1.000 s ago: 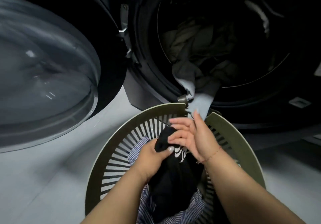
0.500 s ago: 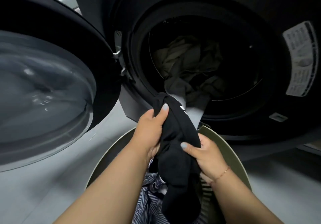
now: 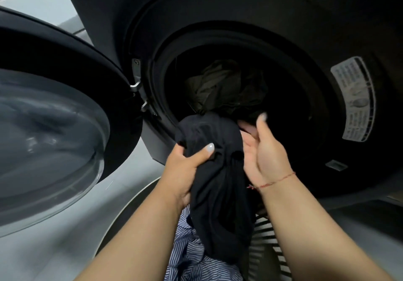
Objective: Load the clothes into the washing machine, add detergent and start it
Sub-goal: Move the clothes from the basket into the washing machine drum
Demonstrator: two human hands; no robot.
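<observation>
So the black garment [image 3: 209,171] has come up out of the laundry basket [image 3: 268,235] over the last second and now its top end sits right at the lower rim of the washing machine [image 3: 239,8] opening, tail still trailing down into the basket. Left hand [image 3: 185,167] grips a bunch of it, fingers curled round the cloth. Right hand [image 3: 266,152] has let go of its pinch: fingers straight-ish, palm against the side of the fabric, looks like it's shoving rather than holding, though it's pretty dark there. Olive clothes [image 3: 220,84] already in the drum. Door [image 3: 50,132] swung wide on the left. Striped shirt [image 3: 196,259] is still in the basket, so loading isn't finished, detergent comes later.
</observation>
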